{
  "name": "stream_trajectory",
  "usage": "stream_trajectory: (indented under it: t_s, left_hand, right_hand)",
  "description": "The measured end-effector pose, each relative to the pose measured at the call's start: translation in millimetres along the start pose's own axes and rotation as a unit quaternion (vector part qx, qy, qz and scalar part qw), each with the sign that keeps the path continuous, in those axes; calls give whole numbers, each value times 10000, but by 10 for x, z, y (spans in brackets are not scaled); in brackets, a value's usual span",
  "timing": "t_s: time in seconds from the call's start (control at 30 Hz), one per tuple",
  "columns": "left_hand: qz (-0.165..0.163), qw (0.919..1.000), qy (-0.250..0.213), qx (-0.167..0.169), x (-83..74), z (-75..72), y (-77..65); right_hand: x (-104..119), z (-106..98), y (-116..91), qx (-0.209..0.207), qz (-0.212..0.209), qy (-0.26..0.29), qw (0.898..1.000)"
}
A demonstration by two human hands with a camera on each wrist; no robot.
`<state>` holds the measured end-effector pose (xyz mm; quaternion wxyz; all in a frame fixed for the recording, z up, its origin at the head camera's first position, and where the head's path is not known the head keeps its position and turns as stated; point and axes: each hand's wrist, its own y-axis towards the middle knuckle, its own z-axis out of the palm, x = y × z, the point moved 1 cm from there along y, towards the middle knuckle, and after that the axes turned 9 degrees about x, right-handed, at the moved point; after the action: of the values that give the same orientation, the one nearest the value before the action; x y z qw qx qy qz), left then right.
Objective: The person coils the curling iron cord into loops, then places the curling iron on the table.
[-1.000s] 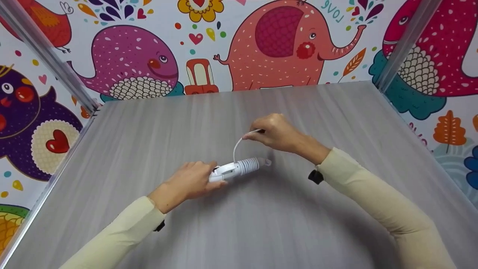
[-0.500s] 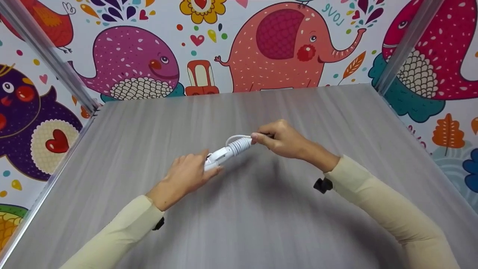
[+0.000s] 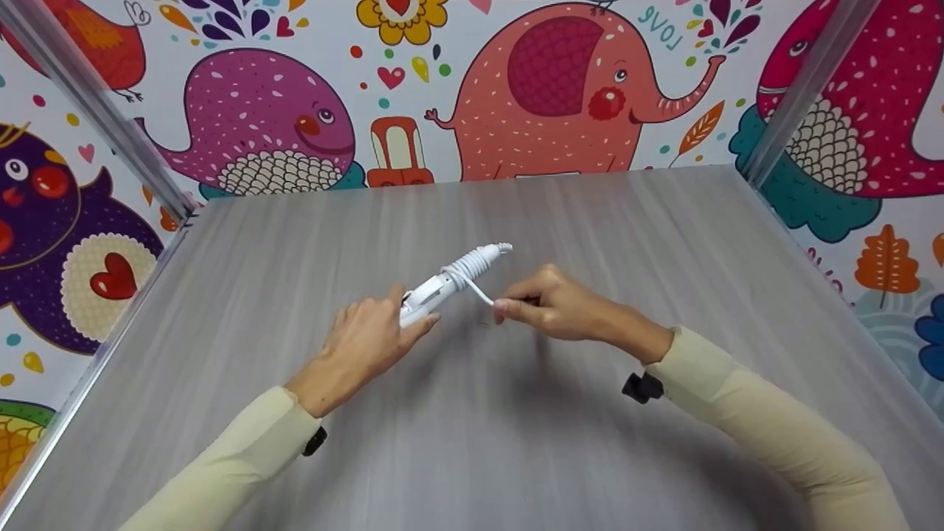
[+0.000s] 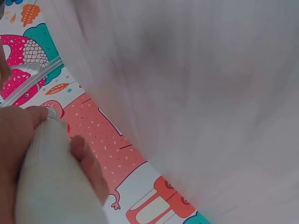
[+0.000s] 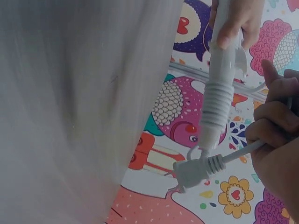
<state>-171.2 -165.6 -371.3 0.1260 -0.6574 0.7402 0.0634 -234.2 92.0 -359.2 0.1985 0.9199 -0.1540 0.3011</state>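
Observation:
In the head view my left hand [image 3: 361, 339] grips a white curling iron [image 3: 424, 296] over the table. Its handle end points away to the upper right, and white cord [image 3: 470, 265] is wound in coils round that handle. My right hand [image 3: 564, 306] pinches a free stretch of the cord, which runs taut from the coils to the fingertips. From the right wrist I see the two-pin plug [image 5: 190, 174] hanging on cord that leaves my curled fingers; the head view hides it. The iron's pale barrel [image 4: 58, 172] fills the lower left of the left wrist view.
The grey wood-grain table [image 3: 442, 457] spreads under both hands. Walls printed with cartoon animals [image 3: 546, 96] stand at the back and sides, with metal corner posts [image 3: 807, 92] at left and right. Black straps [image 3: 641, 387] show at the cuffs.
My right hand has carried the cord over the handle's far end and down to its near side. The curling iron has tilted, its handle end now farther from me.

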Motion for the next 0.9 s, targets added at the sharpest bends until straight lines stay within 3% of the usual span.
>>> stream_trajectory:
  t_s: [0.1, 0.23, 0.47, 0.63, 0.9]
  left_hand:
    - [18, 9999, -107, -109, -7, -14, -3]
    - [1, 9991, -317, -279, -17, -35, -10]
    - [14, 9972, -623, -412, -46, -37, -25]
    - [177, 9969, -604, -476, -66, -17, -26]
    - [619, 9956, -467, -522, -62, 99, -48]
  right_hand:
    - [5, 33, 4, 194, 90, 118, 9997]
    - [-69, 56, -3, 505, 524, 496, 9961]
    - [-302, 138, 26, 1050, 1489, 1501, 9717]
    - [-498, 203, 126, 1418, 1783, 1577, 9609]
    - [-802, 198, 224, 1655, 1787, 1314, 9609]
